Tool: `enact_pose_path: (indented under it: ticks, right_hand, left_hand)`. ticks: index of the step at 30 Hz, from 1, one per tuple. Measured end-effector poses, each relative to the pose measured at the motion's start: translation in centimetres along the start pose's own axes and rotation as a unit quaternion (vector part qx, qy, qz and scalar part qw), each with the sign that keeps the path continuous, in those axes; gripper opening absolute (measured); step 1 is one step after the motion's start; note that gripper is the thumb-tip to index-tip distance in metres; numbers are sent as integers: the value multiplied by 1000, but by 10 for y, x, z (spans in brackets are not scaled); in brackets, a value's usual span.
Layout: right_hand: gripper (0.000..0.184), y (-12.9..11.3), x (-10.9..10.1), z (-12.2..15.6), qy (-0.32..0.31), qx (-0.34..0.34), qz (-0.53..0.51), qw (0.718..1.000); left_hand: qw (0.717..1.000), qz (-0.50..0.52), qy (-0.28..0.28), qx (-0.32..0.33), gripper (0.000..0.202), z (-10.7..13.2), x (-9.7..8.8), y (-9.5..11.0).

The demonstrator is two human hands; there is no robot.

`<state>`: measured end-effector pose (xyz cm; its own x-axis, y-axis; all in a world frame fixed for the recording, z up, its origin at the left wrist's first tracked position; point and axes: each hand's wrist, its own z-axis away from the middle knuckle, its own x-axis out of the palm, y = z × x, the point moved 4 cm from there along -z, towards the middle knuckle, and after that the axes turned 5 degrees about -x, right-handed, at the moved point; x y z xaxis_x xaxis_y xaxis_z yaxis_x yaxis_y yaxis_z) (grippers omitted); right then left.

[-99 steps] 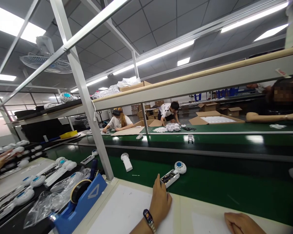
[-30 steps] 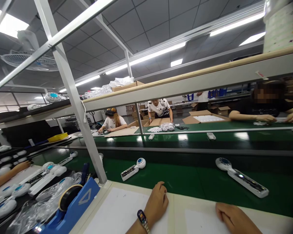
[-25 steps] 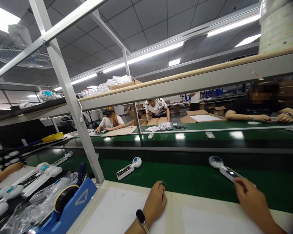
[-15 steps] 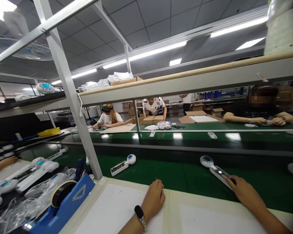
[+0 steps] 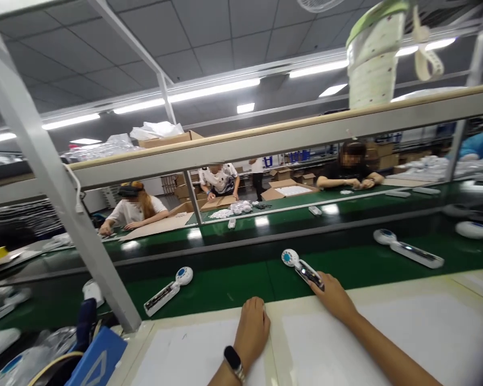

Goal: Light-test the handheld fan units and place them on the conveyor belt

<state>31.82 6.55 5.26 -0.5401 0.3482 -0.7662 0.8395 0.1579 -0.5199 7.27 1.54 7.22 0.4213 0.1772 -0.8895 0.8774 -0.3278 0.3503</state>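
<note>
My right hand [image 5: 333,296] grips the lower end of a white wand-shaped device [image 5: 301,268] above the green belt. Its round head has a blue centre, and the handle lies uncovered with dark inner parts and a small bright light showing. My left hand [image 5: 253,326], with a dark watch on the wrist, rests closed at the far edge of the white-topped work surface [image 5: 201,348]. Its fingers curl downward, and whatever is under them is hidden. Another such device [image 5: 167,292] lies on the belt to the left, and one more [image 5: 410,249] to the right.
The green belt [image 5: 241,287] runs across in front of me. At the left stand a grey post [image 5: 60,187] and a blue tape dispenser [image 5: 100,359]. A shelf beam [image 5: 241,142] crosses above. Several people work beyond the belt, near cardboard boxes [image 5: 287,190].
My view has turned to the right. My right hand has drawn closer to my left hand, bringing the white device along. My left hand stays closed at the surface's edge.
</note>
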Motion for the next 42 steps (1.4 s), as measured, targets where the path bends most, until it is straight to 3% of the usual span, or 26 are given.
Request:
enact_pose_path:
  ticks: [10,17,25,29,36,40,42]
  right_hand:
    - [55,-29,-3,63,-11,14,14,1000]
    - [53,-36,-9,78,-15,40,-12,999]
    - [53,-35,-7,78,-26,30,-8,999]
    - [50,-44,-8,80,-19,6,-14,1000]
    - [47,-75,9,82,-47,-127,11,991]
    - [58,-81,22,54,3,-89,-1,996]
    - [59,-85,31,34,-1,-45,-13,999]
  left_hand:
    - [998,40,-8,39,28,-3,2,-9]
    - [998,45,7,33,23,-3,1,-10]
    - [998,40,18,37,22,-3,2,-12]
    - [999,38,-4,24,23,-3,-1,-9]
    - [998,49,-25,17,25,-1,-2,-9]
    - [998,57,-17,17,25,-1,1,-11]
    - [998,53,-12,17,25,-2,2,-10]
